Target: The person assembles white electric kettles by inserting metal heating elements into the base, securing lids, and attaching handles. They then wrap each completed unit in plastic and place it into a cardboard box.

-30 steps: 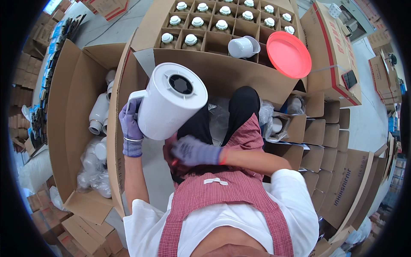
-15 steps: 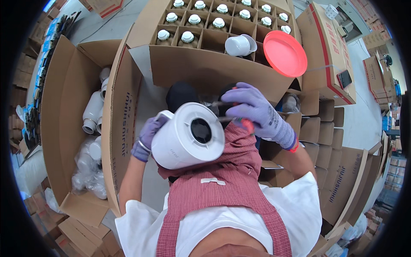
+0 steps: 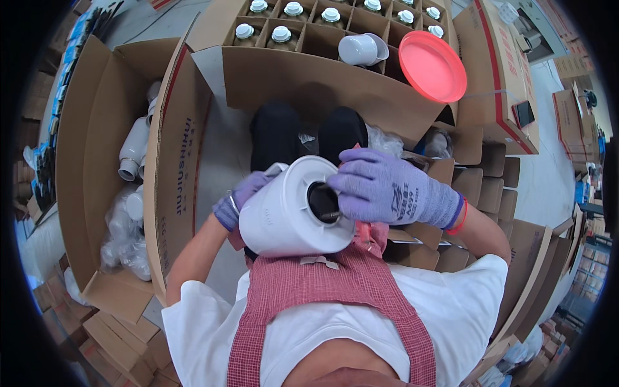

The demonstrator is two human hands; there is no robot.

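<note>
Smooth grey floor [image 3: 548,174] shows between piles of brown cardboard, its edges bowed by the fisheye head view that I am watching from afar. On the left I have an open corrugated carton [image 3: 174,193], its stiff walls upright around glossy white bottles [image 3: 134,147] and crumpled clear plastic bags [image 3: 126,238]. On the far side stands a divided carton [image 3: 309,77], where card partitions form square cells around capped bottles [image 3: 282,35]. A smooth white plastic cup [image 3: 358,49] lies sideways over its near cells, and just right of it a round, shallow red tray [image 3: 433,68] rests tilted. Farther right, a black phone [image 3: 523,113] lies on a closed carton [image 3: 483,71] with red stripes; nearer, folded card dividers [image 3: 493,161] stand in rows.

At the near side, the white canister [image 3: 277,219] lies tilted above the wearer's lap, against the woven red apron [image 3: 309,284]. It is a smooth, hard-looking cylinder, its end with the dark round opening turned right. My left hand [image 3: 248,193], in a knitted purple glove, is curled at the handle, which it partly hides. My right hand [image 3: 380,184], gloved alike, bends its fingers over the opening's rim, partly closed around a red-handled tool [image 3: 331,216] whose metal tip shows at the opening; I cannot tell how tightly it grips.
</note>
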